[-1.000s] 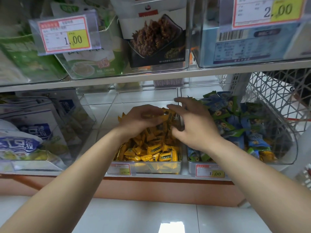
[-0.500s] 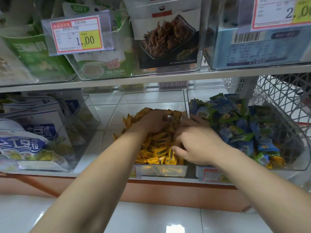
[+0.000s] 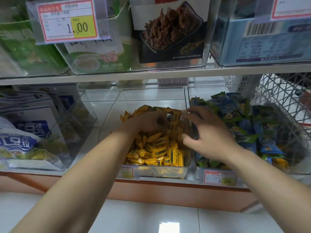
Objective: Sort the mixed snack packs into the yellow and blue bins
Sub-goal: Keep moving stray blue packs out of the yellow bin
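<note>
Snack packs: yellow packs point(image 3: 159, 149) fill the clear middle bin; blue-and-green packs point(image 3: 239, 115) are heaped in the clear bin to its right.
Left hand: left hand point(image 3: 144, 122) reaches into the middle bin from the near left, palm down, fingers curled over the top of the yellow heap; its fingertips are buried among the wrappers, so I cannot tell whether it has hold of a pack.
Right hand: right hand point(image 3: 206, 130) hovers over the wall between the two bins, palm down, fingers spread and loosely bent, thumb pointing toward the yellow heap; the fingertips touch the raised yellow packs at the back, with nothing clearly pinched.
Yellow bin: middle bin point(image 3: 168, 171) sits on the lower shelf, a price tag on its front left corner, packs piled higher at the back.
Blue bin: right bin point(image 3: 198, 173) stands just beside it, walls touching, with a few yellow packs point(image 3: 280, 163) showing at the near right corner.
Left neighbour: another clear bin point(image 3: 55, 165) holds large white-and-blue bags point(image 3: 25, 132).
Upper shelf: clear bins hold green cartons point(image 3: 97, 52), a dark snack box point(image 3: 171, 31) and a pale blue box point(image 3: 269, 42).
</note>
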### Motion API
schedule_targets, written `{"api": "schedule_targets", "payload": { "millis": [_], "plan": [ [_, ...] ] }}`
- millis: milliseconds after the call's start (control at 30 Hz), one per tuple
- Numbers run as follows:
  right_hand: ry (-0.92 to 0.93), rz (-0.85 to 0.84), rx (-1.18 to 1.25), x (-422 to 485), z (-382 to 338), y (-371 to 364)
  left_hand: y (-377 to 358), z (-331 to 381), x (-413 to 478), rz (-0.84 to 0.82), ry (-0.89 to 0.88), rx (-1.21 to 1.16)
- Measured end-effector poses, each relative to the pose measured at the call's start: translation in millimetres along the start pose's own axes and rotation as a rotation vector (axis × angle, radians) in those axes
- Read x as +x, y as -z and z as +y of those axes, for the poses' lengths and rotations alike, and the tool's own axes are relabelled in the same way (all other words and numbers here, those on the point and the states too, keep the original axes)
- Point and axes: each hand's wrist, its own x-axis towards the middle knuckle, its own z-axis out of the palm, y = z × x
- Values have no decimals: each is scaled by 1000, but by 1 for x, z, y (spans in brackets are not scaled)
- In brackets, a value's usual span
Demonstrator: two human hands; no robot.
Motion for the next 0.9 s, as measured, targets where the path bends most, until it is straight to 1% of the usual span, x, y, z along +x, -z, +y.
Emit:
{"api": "schedule_targets", "payload": {
  "millis": [100, 233, 333, 467, 567, 633, 667, 700, 733, 767, 800, 900],
  "plan": [
    [2, 7, -6, 1, 0, -1, 2, 0, -11, 113, -26, -84],
    [-7, 1, 24, 5, -2, 1, 8, 6, -30, 324, -93, -243],
    [-22, 19, 76, 9, -4, 2, 14, 18, -46, 436, -83, -319],
    [-45, 80, 200, 15, -12, 1, 18, 41, -62, 473, -144, -516],
    [-54, 135, 359, 20, -18, -2, 14, 57, -67, 482, -202, -633],
    [-90, 222, 474, 23, -17, 0, 15, 59, -64, 463, -160, -821],
    [-109, 281, 504, 24, -14, 2, 16, 57, -60, 470, -109, -874],
    [-127, 348, 506, 24, -11, 3, 16, 53, -53, 517, -49, -820],
    [-144, 410, 487, 24, -7, 5, 16, 48, -43, 575, -2, -678],
    [-161, 450, 461, 23, -3, 6, 14, 45, -32, 600, 21, -524],
    [-175, 464, 437, 23, 1, 6, 11, 44, -22, 584, 31, -396],
    [-193, 436, 392, 23, 8, 4, -3, 43, 11, 393, 82, -168]
  ]
}}
